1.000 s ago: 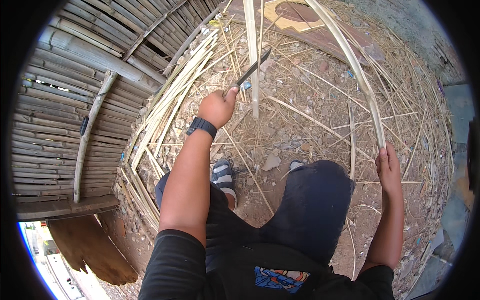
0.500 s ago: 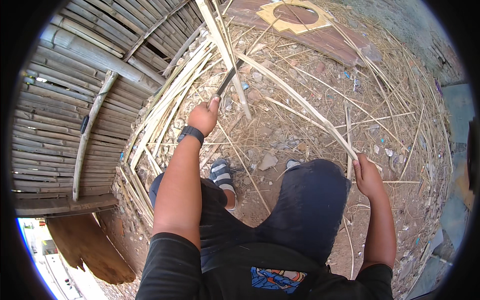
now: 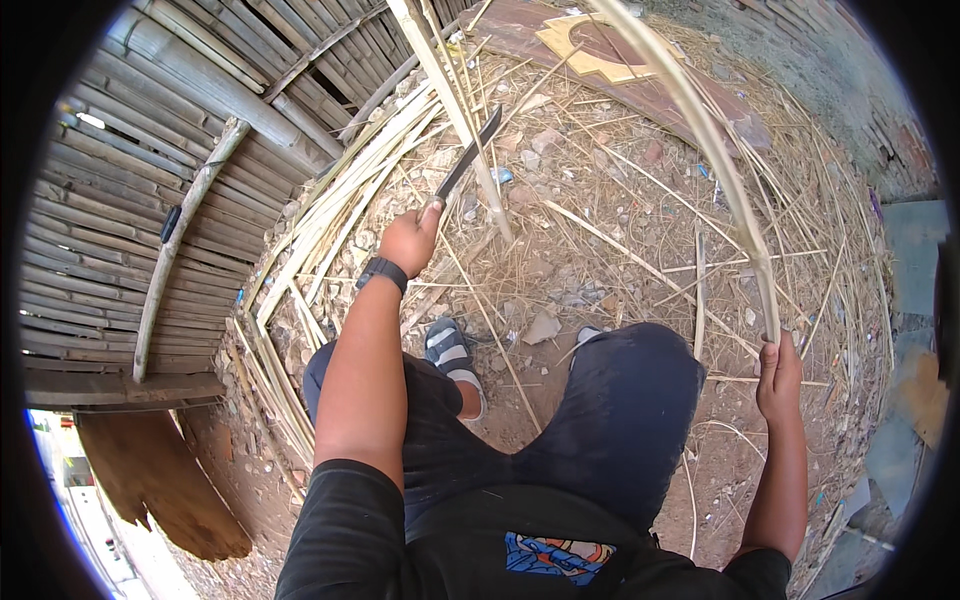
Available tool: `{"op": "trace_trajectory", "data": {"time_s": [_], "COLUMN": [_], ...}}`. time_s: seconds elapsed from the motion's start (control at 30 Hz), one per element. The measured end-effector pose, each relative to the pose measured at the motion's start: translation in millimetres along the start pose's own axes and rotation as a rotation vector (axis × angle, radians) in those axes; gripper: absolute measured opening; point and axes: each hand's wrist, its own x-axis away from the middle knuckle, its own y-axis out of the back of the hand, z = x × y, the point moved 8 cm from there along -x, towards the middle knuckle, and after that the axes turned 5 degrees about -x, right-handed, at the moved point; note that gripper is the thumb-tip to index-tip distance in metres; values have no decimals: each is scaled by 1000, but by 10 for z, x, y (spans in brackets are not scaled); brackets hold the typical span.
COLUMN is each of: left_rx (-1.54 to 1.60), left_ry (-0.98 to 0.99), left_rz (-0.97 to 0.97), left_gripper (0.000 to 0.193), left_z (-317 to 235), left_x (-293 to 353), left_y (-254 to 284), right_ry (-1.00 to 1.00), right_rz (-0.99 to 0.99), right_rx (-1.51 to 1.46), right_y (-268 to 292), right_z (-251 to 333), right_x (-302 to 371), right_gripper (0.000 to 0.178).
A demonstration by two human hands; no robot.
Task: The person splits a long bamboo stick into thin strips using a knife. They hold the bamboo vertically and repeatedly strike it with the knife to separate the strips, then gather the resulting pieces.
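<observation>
Swinging the strip (image 3: 738, 195) out to the right compared with half a second ago, from a low slant across the middle to a tall arc running off the top of the view. Bringing the right hand (image 3: 779, 378) along with it, a bit farther right and lower, while keeping the left hand (image 3: 408, 243) about where it was.

In the left, fingers curled round the handle of a knife (image 3: 470, 158), dark blade pointing up and away. In the right, fingers closed on the near end of the strip, thumb laid along it; can't tell how tight.

On the left wrist, a black watch (image 3: 382, 272). Crossing the blade, a pale slat (image 3: 447, 85), tilted, also running off the top; can't tell if touching the blade or the ground (image 3: 545, 385).

Below the hands, dark trousers (image 3: 640, 400), a black shirt (image 3: 460, 540) and a strappy sandal (image 3: 448, 350). All around, loose straw and thin splints over dirt and rubble. Just past the left hand, a pile of pale strips (image 3: 345, 190). Farther out: a bamboo wall (image 3: 110, 240) on the left, a brown board (image 3: 520, 30) with a yellow design up top, a rough grey wall (image 3: 810, 60) at upper right.
</observation>
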Motion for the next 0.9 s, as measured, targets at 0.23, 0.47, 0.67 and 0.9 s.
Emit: {"op": "trace_trajectory", "data": {"time_s": [0.23, 0.47, 0.67, 0.9], "left_rx": [-6, -51, -57, -94], "left_ry": [14, -81, -50, -34], "left_rz": [68, -36, 34, 54], "left_gripper": [71, 73, 69, 71], "left_z": [-68, -148, -197, -238], "left_x": [-26, 4, 12, 69], "left_y": [-54, -21, -47, -73], "right_ry": [-121, -183, -196, -151], "right_rz": [388, 277, -37, 429], "right_rx": [273, -35, -240, 216], "right_y": [-488, -272, 12, -513], "right_z": [-620, -495, -431, -675], "right_x": [619, 536, 348, 720], "right_gripper": [20, 27, 30, 21]}}
